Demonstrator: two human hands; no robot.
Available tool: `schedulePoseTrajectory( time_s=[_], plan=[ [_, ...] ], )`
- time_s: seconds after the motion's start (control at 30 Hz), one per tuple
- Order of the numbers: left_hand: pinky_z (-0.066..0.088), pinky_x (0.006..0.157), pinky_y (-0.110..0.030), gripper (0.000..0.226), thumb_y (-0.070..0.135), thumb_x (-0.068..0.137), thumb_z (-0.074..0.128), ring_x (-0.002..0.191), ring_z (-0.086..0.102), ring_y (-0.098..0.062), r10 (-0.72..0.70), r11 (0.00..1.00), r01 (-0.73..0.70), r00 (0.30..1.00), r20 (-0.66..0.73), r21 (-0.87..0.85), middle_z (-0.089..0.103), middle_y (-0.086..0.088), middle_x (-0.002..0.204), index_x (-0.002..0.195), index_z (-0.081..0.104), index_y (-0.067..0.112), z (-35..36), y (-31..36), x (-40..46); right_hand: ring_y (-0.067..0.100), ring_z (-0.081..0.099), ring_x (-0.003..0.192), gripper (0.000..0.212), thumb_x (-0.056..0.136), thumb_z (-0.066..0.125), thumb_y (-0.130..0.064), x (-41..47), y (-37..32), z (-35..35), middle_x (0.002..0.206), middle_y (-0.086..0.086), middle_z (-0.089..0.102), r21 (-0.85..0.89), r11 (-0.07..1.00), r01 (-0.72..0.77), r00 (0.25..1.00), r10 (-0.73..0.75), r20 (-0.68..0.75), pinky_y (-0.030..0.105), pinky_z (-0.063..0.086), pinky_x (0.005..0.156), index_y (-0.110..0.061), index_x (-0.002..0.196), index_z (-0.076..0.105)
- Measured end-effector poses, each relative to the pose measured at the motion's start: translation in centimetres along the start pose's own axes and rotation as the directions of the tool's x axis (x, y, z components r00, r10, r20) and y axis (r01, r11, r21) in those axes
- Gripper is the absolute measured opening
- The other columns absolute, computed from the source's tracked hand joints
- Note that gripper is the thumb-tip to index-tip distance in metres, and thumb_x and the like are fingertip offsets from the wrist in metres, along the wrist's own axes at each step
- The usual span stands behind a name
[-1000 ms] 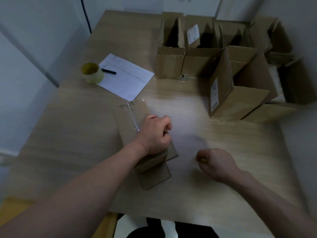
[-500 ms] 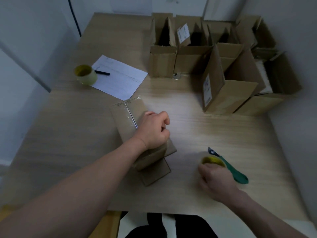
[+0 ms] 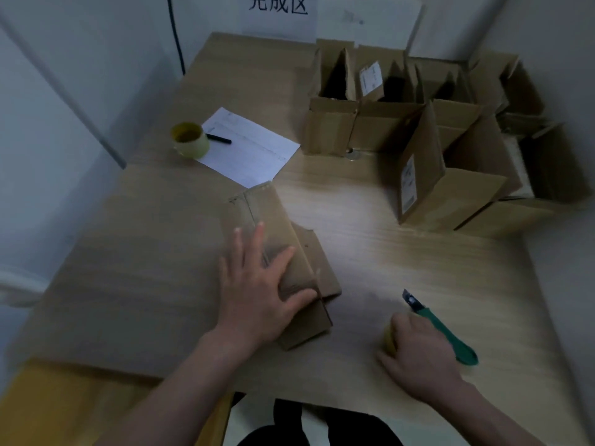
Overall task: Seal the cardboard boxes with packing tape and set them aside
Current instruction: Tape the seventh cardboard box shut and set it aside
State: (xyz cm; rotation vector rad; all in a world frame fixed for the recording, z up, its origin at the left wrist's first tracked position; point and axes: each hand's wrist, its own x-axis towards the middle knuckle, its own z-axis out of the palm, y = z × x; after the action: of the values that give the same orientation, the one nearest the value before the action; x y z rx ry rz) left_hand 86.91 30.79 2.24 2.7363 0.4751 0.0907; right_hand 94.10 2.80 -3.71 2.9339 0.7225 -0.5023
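A small cardboard box [image 3: 273,220] lies on its side in the middle of the wooden table [image 3: 386,252], with clear tape along its top seam. My left hand [image 3: 254,284] presses flat on the box, fingers spread and straight. Near the front right, my right hand [image 3: 415,352] grips a yellow roll of packing tape [image 3: 389,339] that is mostly hidden under the fingers. A green-handled utility knife [image 3: 444,333] lies just right of that hand.
A second yellow tape roll [image 3: 190,140] stands at the back left beside a white sheet of paper [image 3: 251,149] and a black pen [image 3: 219,139]. Several open cardboard boxes [image 3: 418,149] crowd the back right. A sign hangs on the far wall.
My left hand has opened from a fist to a flat palm on the box. My right hand has closed on the tape roll next to the knife. The camera view has shifted.
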Motion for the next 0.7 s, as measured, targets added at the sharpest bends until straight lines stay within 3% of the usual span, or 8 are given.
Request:
schedulePoseTrajectory(
  time_s=[0.03,0.1,0.23,0.33,0.4,0.47,0.63,0.7],
  plan=[
    [0.019,0.115,-0.061,0.083,0.082,0.072,0.036,0.148,-0.004,-0.037,0.021,0.999,-0.02,1.0,0.006,-0.029,0.009,-0.006,0.163,0.143,0.044,0.038,0.7,-0.5,-0.4,0.019,0.048,0.09,0.042,0.079,0.048,-0.069,0.2,-0.3,-0.5,0.093,-0.006,0.048,0.031,1.0,0.0,0.994,0.004,-0.11,0.034,0.039,0.07,-0.03,0.092,0.037],
    [0.027,0.114,-0.057,0.074,0.073,0.08,0.044,0.147,0.009,-0.04,0.116,0.987,-0.122,0.991,-0.065,-0.1,0.027,-0.011,0.158,0.139,0.052,0.03,2.2,-1.3,-0.5,0.017,0.048,0.094,0.05,0.08,0.045,-0.07,0.9,-1.8,-2.4,0.1,-0.005,0.05,0.258,0.963,0.076,0.951,0.008,-0.309,0.033,0.038,0.075,-0.027,0.105,0.049],
    [0.04,0.106,-0.048,0.053,0.059,0.095,0.042,0.137,0.036,-0.038,0.229,0.948,-0.28,0.93,-0.289,-0.149,0.052,-0.014,0.142,0.118,0.071,0.021,4.6,-1.5,0.3,0.009,0.036,0.134,0.068,0.094,0.033,-0.066,3.7,-8.2,-6.4,0.144,-0.001,0.044,0.597,0.664,0.449,0.869,-0.171,-0.464,0.03,0.031,0.109,-0.019,0.141,0.046],
    [0.041,0.105,-0.043,0.041,0.042,0.099,0.044,0.133,0.043,-0.032,0.096,0.918,-0.231,0.918,-0.384,-0.323,0.06,-0.011,0.133,0.101,0.077,0.018,5.2,-0.5,0.7,0.006,0.027,0.145,0.06,0.096,0.032,-0.057,7.6,-12.4,-6.0,0.155,-0.007,0.033,0.843,0.398,0.362,0.932,-0.156,-0.326,0.031,0.022,0.121,-0.025,0.147,0.038],
    [0.042,0.105,-0.041,0.035,0.032,0.096,0.051,0.132,0.045,-0.027,-0.032,0.874,-0.166,0.918,-0.396,-0.457,0.065,-0.009,0.127,0.085,0.078,0.012,5.3,0.0,1.0,0.01,0.041,0.139,0.067,0.092,0.039,-0.066,10.0,-13.2,-5.6,0.151,-0.006,0.044,0.99,0.086,0.11,0.994,-0.032,-0.108,0.04,0.03,0.119,-0.025,0.143,0.049],
    [0.042,0.104,-0.041,0.032,0.027,0.095,0.055,0.131,0.047,-0.026,-0.073,0.865,-0.15,0.907,-0.416,-0.479,0.066,-0.008,0.125,0.079,0.075,0.009,5.4,0.1,1.1,0.02,0.06,0.122,0.064,0.091,0.048,-0.067,10.8,-13.0,-5.2,0.13,0.002,0.065,0.975,-0.176,-0.137,0.99,0.004,0.14,0.048,0.042,0.109,-0.02,0.131,0.063],
    [0.042,0.104,-0.043,0.024,0.024,0.092,0.056,0.13,0.046,-0.029,-0.001,0.883,-0.207,0.897,-0.441,-0.422,0.065,-0.008,0.128,0.094,0.077,0.012,6.0,-0.2,1.1,0.03,0.068,0.105,0.056,0.096,0.042,-0.056,10.7,-12.6,-4.4,0.112,0.015,0.072,0.946,-0.204,-0.254,0.967,-0.065,0.245,0.049,0.052,0.096,-0.012,0.118,0.069],
    [0.043,0.104,-0.044,0.022,0.022,0.09,0.058,0.131,0.046,-0.03,0.033,0.879,-0.236,0.897,-0.44,-0.414,0.064,-0.009,0.128,0.096,0.076,0.012,6.0,-0.4,0.9,0.023,0.071,0.087,0.047,0.104,0.036,-0.046,9.9,-12.6,-4.9,0.096,0.012,0.074,0.961,-0.084,-0.265,0.963,0.03,0.268,0.036,0.055,0.077,-0.016,0.104,0.072]
  ],
)
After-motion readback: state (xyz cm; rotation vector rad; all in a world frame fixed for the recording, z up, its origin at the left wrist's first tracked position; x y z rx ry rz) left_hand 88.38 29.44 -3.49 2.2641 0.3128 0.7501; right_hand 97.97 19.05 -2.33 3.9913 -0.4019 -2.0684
